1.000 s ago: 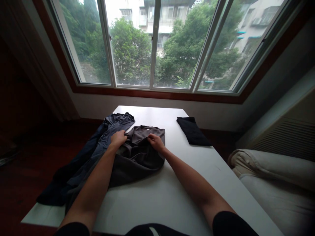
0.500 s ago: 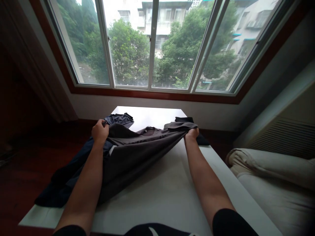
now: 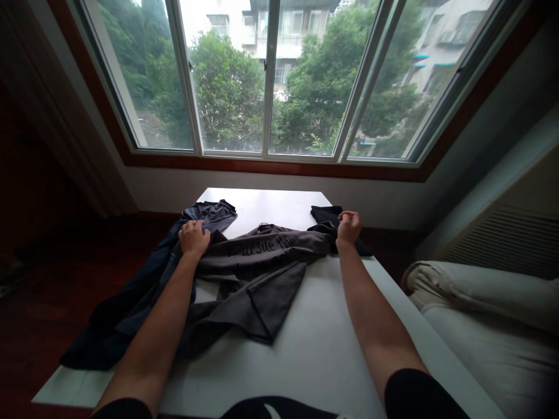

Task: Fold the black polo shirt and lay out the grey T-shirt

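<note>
A dark grey T-shirt [image 3: 257, 273] with dark lettering lies spread and rumpled on the white table [image 3: 314, 349]. My left hand [image 3: 193, 237] is closed on its left shoulder. My right hand [image 3: 348, 227] is fisted on the shirt's right edge, over a folded black garment [image 3: 325, 215]. A dark blue garment [image 3: 131, 297] lies under the grey shirt at the left and hangs over the table's left edge.
A wide window [image 3: 271, 81] runs behind the table, with trees and buildings outside. A cream sofa cushion [image 3: 480, 314] sits close to the table's right side. Dark wooden floor [image 3: 39, 314] lies to the left.
My hands drew apart from the shirt's middle, lifted it stretched between them, then laid it down on the table. Its lettering now faces up.
</note>
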